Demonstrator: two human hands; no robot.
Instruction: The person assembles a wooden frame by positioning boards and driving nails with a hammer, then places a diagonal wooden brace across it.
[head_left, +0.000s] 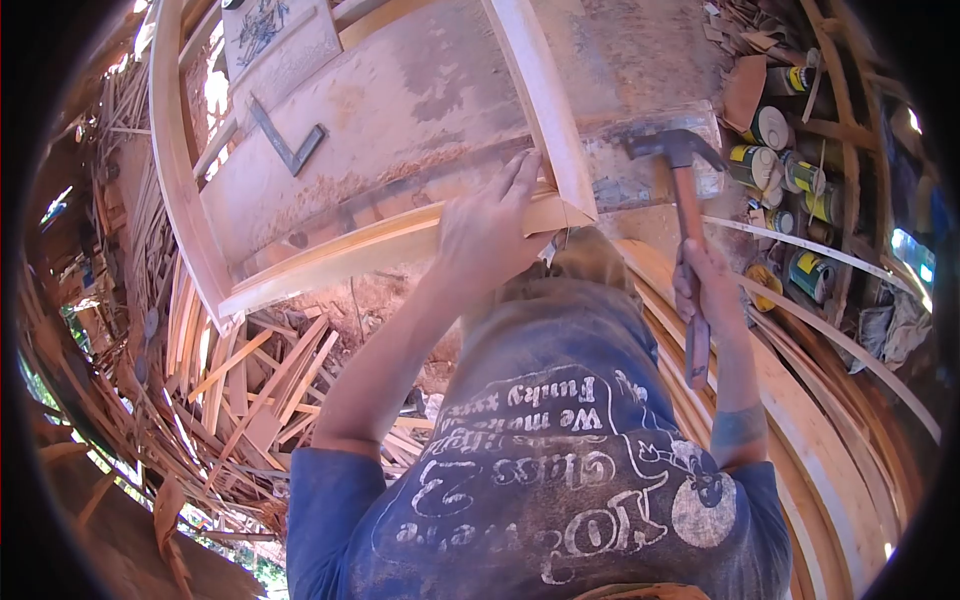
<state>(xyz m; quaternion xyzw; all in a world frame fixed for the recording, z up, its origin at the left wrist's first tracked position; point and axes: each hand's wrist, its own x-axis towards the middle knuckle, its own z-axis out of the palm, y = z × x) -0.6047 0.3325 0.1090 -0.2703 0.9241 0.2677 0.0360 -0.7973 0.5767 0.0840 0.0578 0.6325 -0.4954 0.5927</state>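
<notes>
A hammer (684, 190) with a claw head and a wooden handle is upright in my right hand (705, 285). My fingers wrap round the handle, and the head sits just right of the frame corner. My left hand (492, 222) is closed over the near rail of a wooden frame (350, 250), close to the mitred corner. Its fingers reach across the rail and its thumb lies along the near side. Another rail (545, 100) of the frame runs away from that corner. No nail can be made out at the joint.
A metal try square (285, 140) lies on the workbench (400, 110), below a board (285, 50) holding a pile of nails. Several paint cans (770, 128) stand at right. Wood offcuts (265, 390) are heaped at left, and long planks (800, 440) run along my right side.
</notes>
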